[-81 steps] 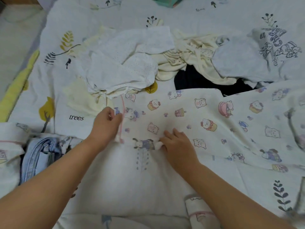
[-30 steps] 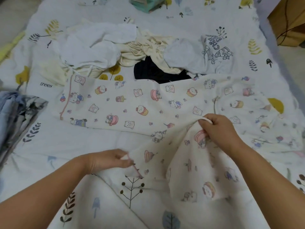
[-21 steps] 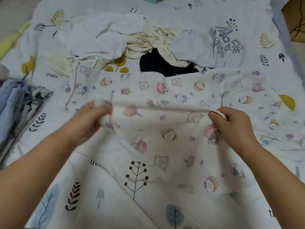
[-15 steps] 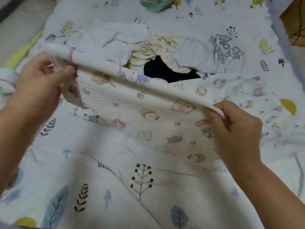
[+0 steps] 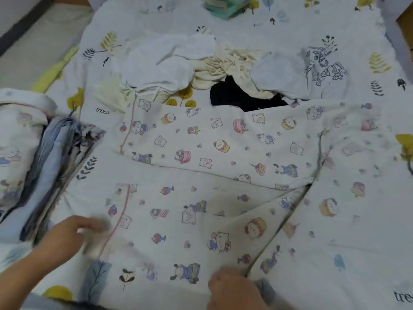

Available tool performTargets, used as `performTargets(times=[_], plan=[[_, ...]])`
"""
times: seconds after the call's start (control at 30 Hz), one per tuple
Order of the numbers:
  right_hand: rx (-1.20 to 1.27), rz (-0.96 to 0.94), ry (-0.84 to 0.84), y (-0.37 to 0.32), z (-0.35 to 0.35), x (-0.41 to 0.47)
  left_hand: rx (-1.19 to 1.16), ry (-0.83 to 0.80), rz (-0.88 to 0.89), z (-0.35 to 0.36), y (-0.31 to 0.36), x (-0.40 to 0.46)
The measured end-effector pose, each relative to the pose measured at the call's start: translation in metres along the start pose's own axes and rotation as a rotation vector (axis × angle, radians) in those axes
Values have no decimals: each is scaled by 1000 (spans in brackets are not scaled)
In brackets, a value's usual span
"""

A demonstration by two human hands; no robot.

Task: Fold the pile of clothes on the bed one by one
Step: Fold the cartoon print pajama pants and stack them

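the cartoon-print garment (image 5: 214,166) lies spread across the bed sheet (image 5: 290,21). the left hand (image 5: 73,233) pinches its near left edge, though blurred. the right hand (image 5: 232,289) rests on its near edge; i cannot tell its grip.

Pale floor (image 5: 29,50) left — leaf-print bedsheet (image 5: 257,36) across the bed.

Left hand (image 5: 73,233): low at the left, forearm entering from the lower-left corner, fingers curled, blurred. Right hand (image 5: 232,289): at the bottom edge, knuckles up, fingers hidden.
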State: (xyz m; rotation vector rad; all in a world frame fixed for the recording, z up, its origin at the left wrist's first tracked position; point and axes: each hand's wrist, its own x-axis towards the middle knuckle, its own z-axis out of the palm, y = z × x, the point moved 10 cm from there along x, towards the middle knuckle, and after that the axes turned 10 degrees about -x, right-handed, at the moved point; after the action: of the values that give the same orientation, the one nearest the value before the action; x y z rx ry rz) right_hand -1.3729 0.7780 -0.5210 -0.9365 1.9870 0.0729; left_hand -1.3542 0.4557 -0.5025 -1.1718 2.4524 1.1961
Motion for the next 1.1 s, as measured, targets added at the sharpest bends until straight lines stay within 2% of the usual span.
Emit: performTargets(times=[0.03,0.1,0.2,0.23,0.33,0.47,0.5,0.53,0.6,0.67,0.73,0.77,0.83,0.9,0.93,0.97,1.03,1.1], plan=[[44,-4,142,5,-8,7,66,-11,2,8,-2,1],[85,38,276,20,-26,13,72,52,57,12,26,5],[134,199,609,62,-74,-1,235,11,354,43,74,12],[136,268,698,81,-87,-4,314,-7,370,54,76,20],[83,425,731,130,-110,9,487,-23,474,87,94,35],[-66,480,645,158,-109,47,690,-151,366,117,93,56],[-127,470,613,155,-109,55,731,-136,371,114,98,57],[-163,441,633,149,-112,59,721,-71,401,105,106,58],[-149,442,812,144,-130,53,562,170,469,70,126,57],[-81,482,961,145,-137,42,443,367,461,43,125,59],[-57,437,871,140,-121,55,431,396,414,47,114,61],[-48,416,816,137,-113,60,432,353,394,57,110,61],[-38,426,827,142,-106,57,450,280,443,83,114,55],[-63,536,924,159,-119,35,505,189,562,115,128,41],[-64,616,937,173,-122,23,534,95,588,135,132,34],[-43,693,909,191,-124,14,563,-19,598,157,129,30],[5,850,745,233,-112,3,632,-217,569,192,116,28],[64,933,607,264,-97,-9,677,-257,523,199,113,30]])
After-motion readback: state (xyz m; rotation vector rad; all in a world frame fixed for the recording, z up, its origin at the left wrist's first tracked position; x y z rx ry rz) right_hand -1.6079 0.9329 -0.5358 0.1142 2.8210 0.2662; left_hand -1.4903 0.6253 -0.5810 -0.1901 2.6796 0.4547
